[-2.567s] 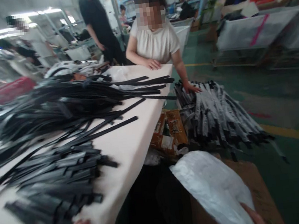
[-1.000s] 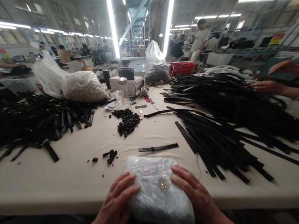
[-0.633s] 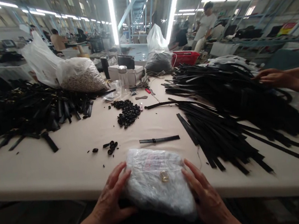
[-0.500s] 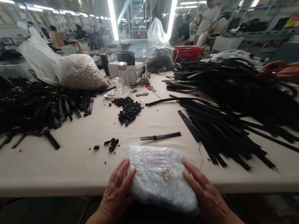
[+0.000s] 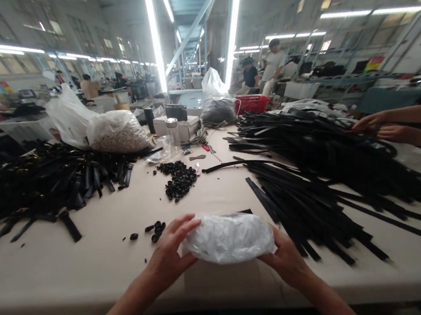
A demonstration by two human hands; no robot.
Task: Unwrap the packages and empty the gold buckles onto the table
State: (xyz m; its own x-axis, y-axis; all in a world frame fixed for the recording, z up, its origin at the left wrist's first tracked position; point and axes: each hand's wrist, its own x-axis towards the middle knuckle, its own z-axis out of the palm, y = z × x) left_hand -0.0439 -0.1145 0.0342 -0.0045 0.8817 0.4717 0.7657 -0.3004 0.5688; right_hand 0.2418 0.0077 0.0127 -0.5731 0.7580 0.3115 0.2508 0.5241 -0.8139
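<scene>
A whitish bundle wrapped in clear plastic (image 5: 230,238) is held between my two hands, above the near part of the table. My left hand (image 5: 171,249) grips its left end, fingers over the top and thumb below. On its right end, my right hand (image 5: 286,255) is closed, with some fingers hidden behind the plastic. Just behind the bundle, the end of a black strap (image 5: 245,211) shows; the rest of it is hidden. A few small black loops (image 5: 158,231) lie left of the bundle, near my left hand.
Black strap pieces (image 5: 44,180) heap at left; long black straps (image 5: 308,201) spread at right, where another person's hands (image 5: 386,125) work. Farther back are a black loop pile (image 5: 179,180), a glass jar (image 5: 173,134), a bag of beige pieces (image 5: 117,133) and a red basket (image 5: 252,104).
The bundle has been raised and tilted, so its edge now faces me and its gold mark is out of sight. Both my hands moved up with it. The head view has tipped upward.
</scene>
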